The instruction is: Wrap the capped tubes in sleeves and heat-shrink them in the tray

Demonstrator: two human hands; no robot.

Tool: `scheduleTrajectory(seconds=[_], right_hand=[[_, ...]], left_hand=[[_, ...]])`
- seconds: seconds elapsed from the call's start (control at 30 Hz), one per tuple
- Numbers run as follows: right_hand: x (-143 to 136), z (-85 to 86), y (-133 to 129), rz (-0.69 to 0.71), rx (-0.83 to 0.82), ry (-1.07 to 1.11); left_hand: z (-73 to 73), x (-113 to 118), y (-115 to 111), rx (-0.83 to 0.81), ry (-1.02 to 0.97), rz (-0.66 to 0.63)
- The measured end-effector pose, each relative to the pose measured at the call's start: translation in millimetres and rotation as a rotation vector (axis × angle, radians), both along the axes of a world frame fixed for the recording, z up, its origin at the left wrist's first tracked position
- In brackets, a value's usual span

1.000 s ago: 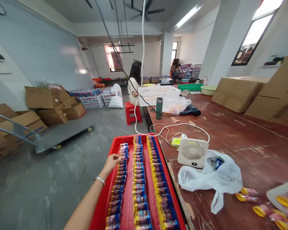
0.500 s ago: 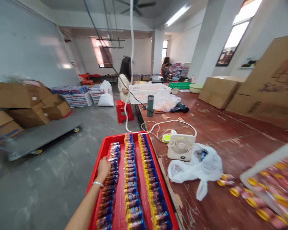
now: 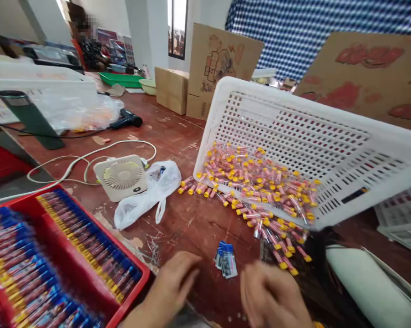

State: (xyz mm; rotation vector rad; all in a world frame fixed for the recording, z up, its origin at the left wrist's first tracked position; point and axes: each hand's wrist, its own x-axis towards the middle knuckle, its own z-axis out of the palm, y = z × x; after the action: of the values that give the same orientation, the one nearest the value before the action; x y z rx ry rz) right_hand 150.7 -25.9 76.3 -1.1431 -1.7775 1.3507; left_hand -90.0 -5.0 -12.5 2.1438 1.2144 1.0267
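Between left hand (image 3: 174, 287) and right hand (image 3: 271, 294), blue wrappers (image 3: 226, 260), overlapping; print illegible

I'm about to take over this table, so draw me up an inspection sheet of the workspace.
Surface: dark-red table, scuffed and worn in patches.
Job's things: yellow-capped tubes spill from a tipped white basket; blue-and-white packets lie apart from them; red tray holds rows of packed pieces.
Clutter: plastic bag, small fan, green bottle, dark hairdryer-like tool.
Grip: left hand and right hand blurred, either side of the packets; whether either holds anything is unclear.
Cables: white cable loops behind the fan; dark cable runs past the bottle.
Surroundings: cardboard boxes, checked cloth, another person in the background.
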Motion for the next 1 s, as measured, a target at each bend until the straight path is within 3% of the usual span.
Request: scheduleTrajectory(seconds=[0.07, 0.2, 0.3, 0.47, 0.73, 0.83, 1.0], right_hand=[[11.7, -27.7, 27.4, -0.303, -0.004, -0.269], [32.3, -77.7, 54.1, -0.404, 0.003, -0.48], [32.2, -97.5, 53.1, -0.417, 0.021, -0.527], [25.1, -106.3, 55.1, -0.431, 0.015, -0.52], [37.1, -96.2, 59.6, -0.37, 0.05, -0.445], [43.8, -102.2, 58.7, -0.428, 0.053, -0.348], [46.9, -119.2, 61.3, -0.619, -0.137, 0.035]], left_hand=[[-10.9, 32.7, 1.0, -0.036, 0.139, -0.118], [-26.7, 64.4, 0.1, -0.005, 0.34, -0.157], [-32.6, 72.9, -1.2, 0.034, 0.406, -0.132], [-37.3, 76.7, -0.4, 0.058, 0.456, -0.11], [-44.9, 73.7, 3.6, 0.118, 0.39, -0.111], [-37.1, 61.9, 34.7, 0.109, 0.34, -0.073], [0.0, 38.4, 137.4, 0.019, 0.357, 0.302]])
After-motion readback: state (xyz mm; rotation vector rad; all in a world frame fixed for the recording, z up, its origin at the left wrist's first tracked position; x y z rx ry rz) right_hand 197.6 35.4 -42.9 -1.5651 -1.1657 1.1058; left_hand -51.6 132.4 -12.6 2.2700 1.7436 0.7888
